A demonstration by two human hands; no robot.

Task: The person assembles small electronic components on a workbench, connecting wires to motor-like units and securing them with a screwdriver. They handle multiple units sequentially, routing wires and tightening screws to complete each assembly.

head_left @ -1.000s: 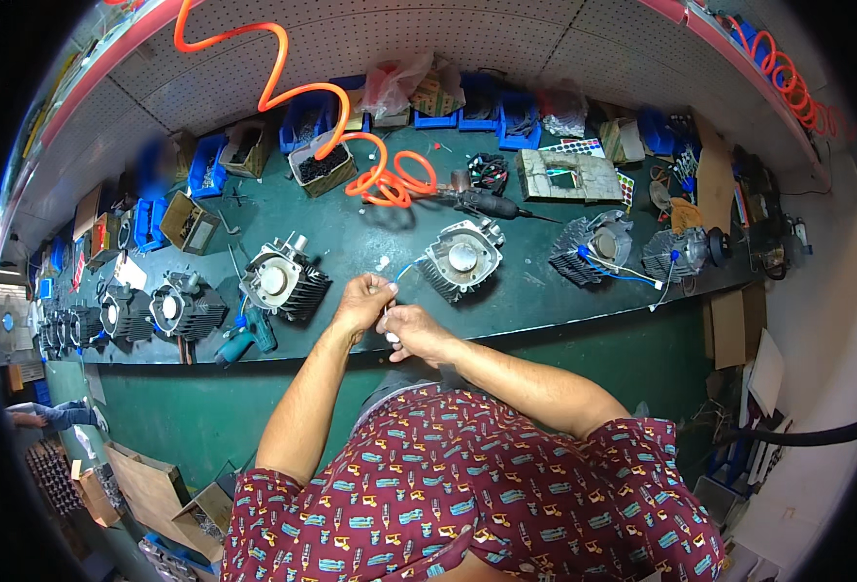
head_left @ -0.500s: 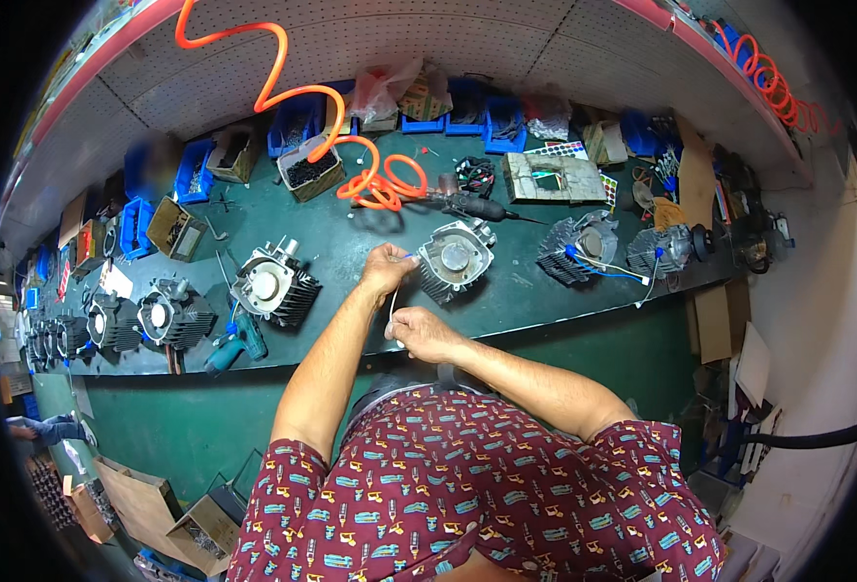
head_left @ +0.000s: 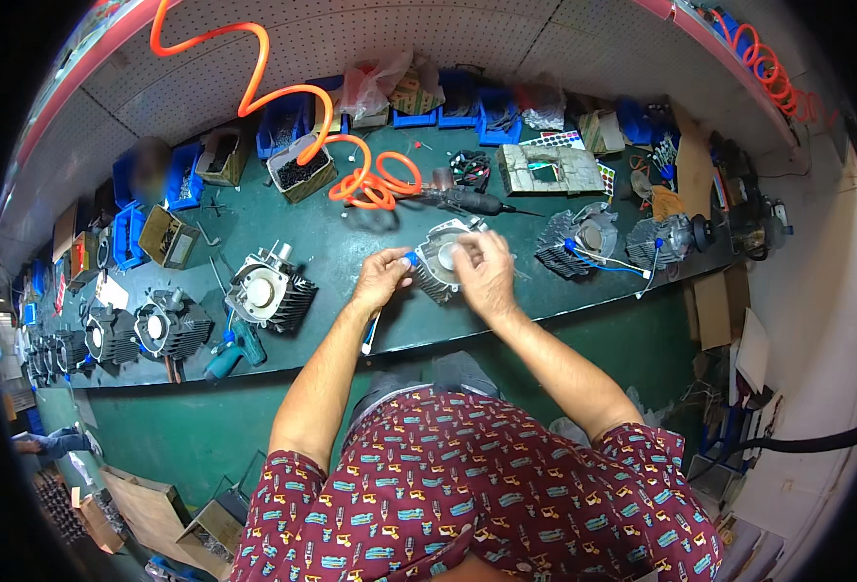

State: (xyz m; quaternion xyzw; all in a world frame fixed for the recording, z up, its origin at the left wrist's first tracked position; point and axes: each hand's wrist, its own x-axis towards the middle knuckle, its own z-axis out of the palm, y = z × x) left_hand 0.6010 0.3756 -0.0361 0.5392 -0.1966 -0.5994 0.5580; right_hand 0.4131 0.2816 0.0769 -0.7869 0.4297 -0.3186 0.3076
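Note:
In the middle of the bench stands a finned metal engine cylinder (head_left: 436, 283), with a round pale piston top in its open face. My left hand (head_left: 380, 279) is at its left side, fingers closed on a thin wire with a blue cap (head_left: 411, 259) that sits close against the cylinder. Below that hand the wire hangs down to a white connector (head_left: 366, 347). My right hand (head_left: 488, 278) reaches over the cylinder's right half, fingertips by the piston top; blur hides whether it grips anything.
Similar cylinders (head_left: 271, 288) stand in a row to the left, beside a teal power driver (head_left: 237, 351). Two cylinders with wires (head_left: 577, 239) stand right. Behind lie an orange coiled air hose (head_left: 375, 184), an air tool (head_left: 472, 202) and blue parts bins (head_left: 184, 177).
My right hand has let go of the wire and moved up and right onto the cylinder. My left hand stays beside it with the wire, whose lower end now hangs free.

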